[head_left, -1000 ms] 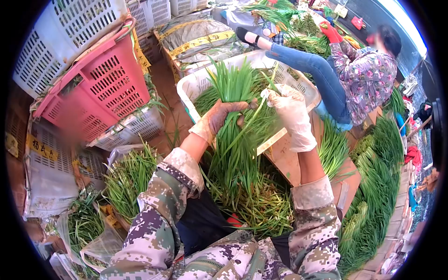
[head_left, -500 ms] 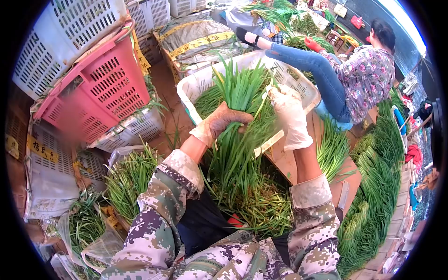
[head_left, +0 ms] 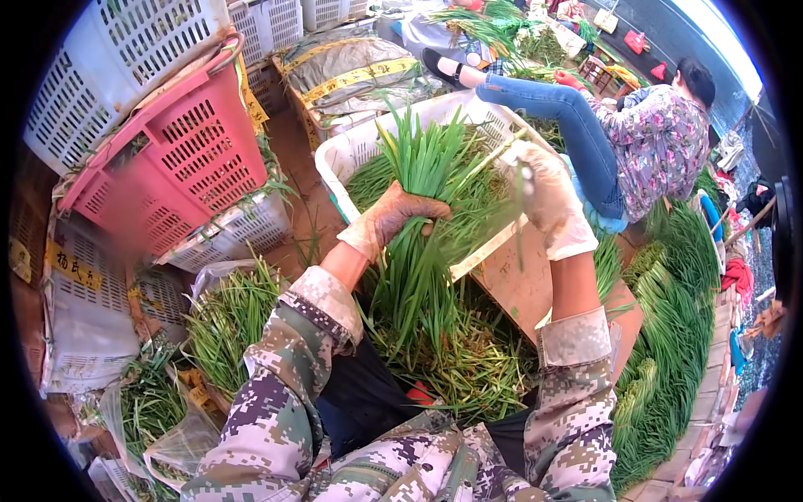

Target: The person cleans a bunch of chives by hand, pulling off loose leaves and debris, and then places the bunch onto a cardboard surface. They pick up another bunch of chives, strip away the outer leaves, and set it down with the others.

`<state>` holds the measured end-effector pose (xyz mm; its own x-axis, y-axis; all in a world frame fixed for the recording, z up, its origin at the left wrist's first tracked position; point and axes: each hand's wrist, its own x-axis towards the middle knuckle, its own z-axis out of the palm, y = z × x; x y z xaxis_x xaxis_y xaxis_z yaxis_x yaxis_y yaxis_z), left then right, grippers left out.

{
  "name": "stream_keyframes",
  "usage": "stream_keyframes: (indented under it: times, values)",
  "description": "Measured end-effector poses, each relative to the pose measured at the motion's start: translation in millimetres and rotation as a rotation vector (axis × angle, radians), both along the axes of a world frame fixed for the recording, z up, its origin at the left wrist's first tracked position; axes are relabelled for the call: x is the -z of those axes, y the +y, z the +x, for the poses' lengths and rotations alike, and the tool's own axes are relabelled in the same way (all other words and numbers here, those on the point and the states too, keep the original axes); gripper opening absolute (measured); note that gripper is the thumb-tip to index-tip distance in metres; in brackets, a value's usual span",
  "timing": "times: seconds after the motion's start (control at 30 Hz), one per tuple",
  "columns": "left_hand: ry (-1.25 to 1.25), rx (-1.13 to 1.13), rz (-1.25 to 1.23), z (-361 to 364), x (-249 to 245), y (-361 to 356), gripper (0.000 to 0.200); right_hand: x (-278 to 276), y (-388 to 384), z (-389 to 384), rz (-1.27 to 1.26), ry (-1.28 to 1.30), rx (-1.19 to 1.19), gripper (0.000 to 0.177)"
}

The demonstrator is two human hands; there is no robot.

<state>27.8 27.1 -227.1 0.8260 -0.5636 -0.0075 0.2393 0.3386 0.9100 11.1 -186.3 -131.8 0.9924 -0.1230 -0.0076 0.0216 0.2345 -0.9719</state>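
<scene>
My left hand point(head_left: 397, 216), in a stained thin glove, is wrapped round a bunch of long green leaves point(head_left: 427, 167) over the near edge of a white crate point(head_left: 335, 163). To the right, my right hand point(head_left: 542, 197), in a pale glove, has its fingers curled in a pinch near a pale stalk; motion blur hides exactly what is between them. Beneath the bunch, loose green and yellowish trimmings point(head_left: 452, 360) lie in a heap in front of my lap.
Pink point(head_left: 196, 146) and white crates stand at the left, above a bag of greens point(head_left: 234, 326). A cardboard piece point(head_left: 514, 272) lies right of centre. Long greens point(head_left: 669, 335) are piled at right. A person in a floral shirt point(head_left: 657, 142) sits at the upper right.
My right hand has moved right and slightly toward me, away from the bunch, and its fingers have turned. My left hand keeps its hold on the leaves, almost unmoved.
</scene>
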Motion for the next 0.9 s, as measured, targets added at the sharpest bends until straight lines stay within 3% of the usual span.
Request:
stream_keyframes:
  times: [0.03,0.23,0.3,0.33,0.37,0.43,0.47,0.5,0.57,0.77,0.83,0.9]
  values:
    - [-0.002,0.004,-0.001,0,-1,-1,0.03,-6,-3,-4,0.187,0.015,-0.071,0.011]
    - [-0.062,0.03,-0.012,-2,-4,3,0.029,-25,-20,-15,0.31,-0.073,0.051,0.012]
    - [-0.025,0.017,-0.047,-4,-6,4,0.028,-35,-29,-15,0.471,-0.213,-0.42,0.015]
    - [-0.026,0.018,-0.045,-5,-6,4,0.028,-36,-34,-22,0.328,-0.145,-0.115,0.014]
    - [-0.028,0.009,-0.047,-6,-7,5,0.029,-32,-38,-23,0.329,-0.146,-0.116,0.014]
    - [-0.029,0.002,-0.049,-5,-7,6,0.029,-23,-50,-24,0.102,-0.21,-0.089,0.014]
    - [-0.041,0.025,-0.045,-4,-7,6,0.03,-22,-46,-28,0.059,-0.153,0.064,0.014]
    - [-0.055,0.049,-0.041,-3,-7,6,0.03,-21,-42,-32,0.06,-0.154,0.069,0.014]
    - [-0.053,0.057,-0.044,-2,-5,5,0.031,-21,-37,-37,-0.214,-0.008,0.178,0.017]
    - [-0.034,0.065,-0.05,-2,-5,5,0.032,13,-40,-3,-0.073,-0.058,0.026,0.014]
    - [-0.033,0.064,-0.038,-3,-7,5,0.032,17,-32,2,-0.336,-0.225,0.073,0.017]
    - [-0.056,0.041,-0.021,-6,-13,4,0.028,3,-10,-6,-0.296,-0.119,0.109,0.021]
